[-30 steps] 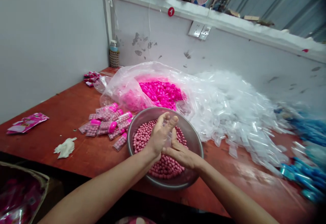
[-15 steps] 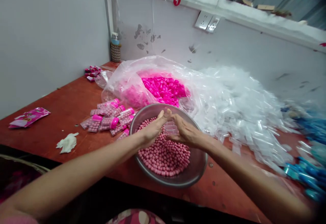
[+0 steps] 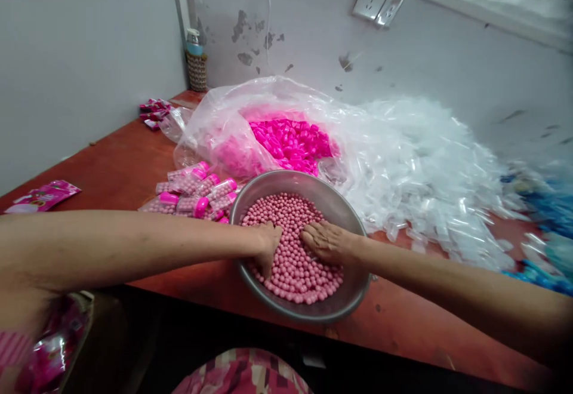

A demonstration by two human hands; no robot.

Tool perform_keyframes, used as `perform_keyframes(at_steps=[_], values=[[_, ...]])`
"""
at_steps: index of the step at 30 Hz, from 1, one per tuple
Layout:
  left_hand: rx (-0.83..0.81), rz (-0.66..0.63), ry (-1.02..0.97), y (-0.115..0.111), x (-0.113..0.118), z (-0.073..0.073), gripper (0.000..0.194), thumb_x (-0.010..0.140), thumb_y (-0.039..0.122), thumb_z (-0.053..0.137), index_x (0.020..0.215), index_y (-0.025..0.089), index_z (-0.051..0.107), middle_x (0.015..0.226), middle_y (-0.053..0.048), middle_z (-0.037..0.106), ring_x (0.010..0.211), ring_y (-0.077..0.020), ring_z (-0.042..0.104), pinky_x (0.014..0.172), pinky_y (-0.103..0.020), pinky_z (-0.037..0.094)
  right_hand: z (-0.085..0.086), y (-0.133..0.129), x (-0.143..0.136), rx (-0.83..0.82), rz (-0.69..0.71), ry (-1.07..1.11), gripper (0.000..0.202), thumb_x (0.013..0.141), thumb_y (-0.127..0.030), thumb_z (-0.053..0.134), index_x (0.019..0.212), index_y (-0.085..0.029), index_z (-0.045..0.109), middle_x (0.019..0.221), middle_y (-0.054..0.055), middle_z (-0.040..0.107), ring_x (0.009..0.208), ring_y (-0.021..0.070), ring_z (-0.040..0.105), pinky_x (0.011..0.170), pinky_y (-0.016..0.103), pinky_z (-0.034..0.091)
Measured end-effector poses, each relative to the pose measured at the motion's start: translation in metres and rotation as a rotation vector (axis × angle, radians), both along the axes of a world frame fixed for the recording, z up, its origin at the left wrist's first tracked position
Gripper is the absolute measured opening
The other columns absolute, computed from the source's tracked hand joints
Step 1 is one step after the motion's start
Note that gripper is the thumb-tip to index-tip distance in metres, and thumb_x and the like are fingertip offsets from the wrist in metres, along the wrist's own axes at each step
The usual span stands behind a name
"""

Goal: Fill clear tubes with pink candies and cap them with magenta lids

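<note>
A metal bowl [image 3: 353, 292] holds a mass of small round pink beads [image 3: 299, 280]. My left hand [image 3: 267, 243] reaches into its left side, with the fingertips sunk among the beads and hidden. On the right side, my right hand [image 3: 329, 242] is curled palm down against the beads. A clear edge shows under its fingers, apparently from the clear plastic tubes, which the hand mostly covers. Just left of the bowl lie several bead-filled tubes [image 3: 192, 188] with bright pink caps.
Behind the bowl, a plastic bag [image 3: 215, 119] opens on loose pink caps [image 3: 290, 143]. A heap of clear empty tubes [image 3: 416, 161] spreads rightward, with blue items [image 3: 546, 203] beyond. Pink packets [image 3: 45, 196] lie at left. A bottle in a woven holder [image 3: 196, 65] stands in the corner.
My hands have moved apart and down into the beads; before, they met above the bowl around several clear tubes. My view has tilted downward.
</note>
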State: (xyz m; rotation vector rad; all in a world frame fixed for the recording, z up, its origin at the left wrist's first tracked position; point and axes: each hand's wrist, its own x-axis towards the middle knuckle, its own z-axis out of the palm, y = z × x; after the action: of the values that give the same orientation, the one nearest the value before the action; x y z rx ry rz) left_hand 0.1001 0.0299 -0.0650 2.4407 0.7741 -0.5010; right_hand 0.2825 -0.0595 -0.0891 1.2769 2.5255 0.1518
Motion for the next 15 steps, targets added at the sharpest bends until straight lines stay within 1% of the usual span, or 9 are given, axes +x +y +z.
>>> perform_keyframes(at_steps=[2, 4, 6, 8, 10, 12, 13, 15], values=[[-0.037, -0.013, 0.050, 0.000, 0.003, -0.003, 0.064, 0.033, 0.017, 0.077, 0.094, 0.011, 0.058, 0.096, -0.015, 0.063, 0.083, -0.0296, 0.059, 0.071, -0.036, 0.049, -0.007, -0.005, -0.010, -0.031, -0.038, 0.071, 0.023, 0.084, -0.008, 0.033, 0.096, -0.012, 0.052, 0.089, 0.012, 0.055, 0.081, 0.0226, 0.050, 0.073, 0.035, 0.040], [-0.068, -0.005, 0.076, 0.001, 0.005, -0.004, 0.043, 0.038, 0.013, 0.073, 0.080, 0.011, 0.062, 0.076, -0.011, 0.066, 0.071, -0.0271, 0.061, 0.064, -0.033, 0.050, -0.014, -0.004, -0.025, -0.068, -0.107, 0.156, 0.026, 0.082, -0.007, 0.033, 0.097, -0.010, 0.054, 0.090, 0.014, 0.056, 0.083, 0.0235, 0.050, 0.075, 0.037, 0.042], [-0.082, 0.013, 0.070, 0.003, 0.006, -0.003, 0.026, 0.042, 0.010, 0.069, 0.067, 0.012, 0.062, 0.062, -0.008, 0.064, 0.061, -0.0241, 0.060, 0.059, -0.031, 0.049, -0.020, 0.003, -0.039, -0.079, -0.170, 0.222, 0.027, 0.079, -0.009, 0.037, 0.100, -0.009, 0.054, 0.095, 0.015, 0.056, 0.089, 0.0249, 0.050, 0.080, 0.038, 0.042], [-0.085, 0.034, 0.051, 0.008, 0.005, 0.001, 0.017, 0.045, 0.010, 0.066, 0.061, 0.013, 0.061, 0.056, -0.005, 0.062, 0.057, -0.0214, 0.058, 0.054, -0.027, 0.048, -0.025, 0.013, -0.049, -0.082, -0.181, 0.290, 0.029, 0.076, -0.015, 0.045, 0.104, -0.010, 0.054, 0.104, 0.015, 0.055, 0.097, 0.0256, 0.049, 0.087, 0.040, 0.040], [-0.057, 0.061, 0.012, 0.017, 0.004, 0.011, 0.016, 0.047, 0.013, 0.065, 0.062, 0.013, 0.061, 0.056, -0.004, 0.061, 0.056, -0.0199, 0.058, 0.052, -0.025, 0.046, -0.027, 0.025, -0.051, -0.094, -0.195, 0.452, 0.032, 0.075, -0.023, 0.051, 0.105, -0.014, 0.054, 0.110, 0.012, 0.053, 0.104, 0.0257, 0.046, 0.093, 0.040, 0.037], [0.004, 0.088, -0.055, 0.030, 0.004, 0.024, 0.022, 0.047, 0.020, 0.067, 0.067, 0.012, 0.062, 0.061, -0.004, 0.062, 0.060, -0.0203, 0.058, 0.054, -0.025, 0.046, -0.027, 0.039, -0.048, -0.071, -0.269, 0.697, 0.040, 0.073, -0.029, 0.055, 0.110, -0.016, 0.051, 0.115, 0.011, 0.050, 0.109, 0.0264, 0.043, 0.098, 0.042, 0.033], [0.044, 0.096, -0.101, 0.036, 0.005, 0.030, 0.027, 0.047, 0.023, 0.068, 0.070, 0.012, 0.063, 0.065, -0.005, 0.063, 0.063, -0.0210, 0.058, 0.057, -0.026, 0.047, -0.027, 0.046, -0.046, -0.037, -0.315, 0.796, 0.045, 0.073, -0.031, 0.055, 0.115, -0.016, 0.047, 0.120, 0.011, 0.047, 0.113, 0.0266, 0.040, 0.100, 0.042, 0.031], [0.122, 0.088, -0.209, 0.048, 0.009, 0.041, 0.031, 0.050, 0.029, 0.068, 0.076, 0.012, 0.063, 0.074, -0.006, 0.063, 0.071, -0.0226, 0.059, 0.065, -0.028, 0.047, -0.028, 0.058, -0.041, 0.060, -0.410, 0.927, 0.051, 0.078, -0.032, 0.049, 0.124, -0.015, 0.037, 0.127, 0.012, 0.040, 0.118, 0.0253, 0.035, 0.102, 0.042, 0.029]])
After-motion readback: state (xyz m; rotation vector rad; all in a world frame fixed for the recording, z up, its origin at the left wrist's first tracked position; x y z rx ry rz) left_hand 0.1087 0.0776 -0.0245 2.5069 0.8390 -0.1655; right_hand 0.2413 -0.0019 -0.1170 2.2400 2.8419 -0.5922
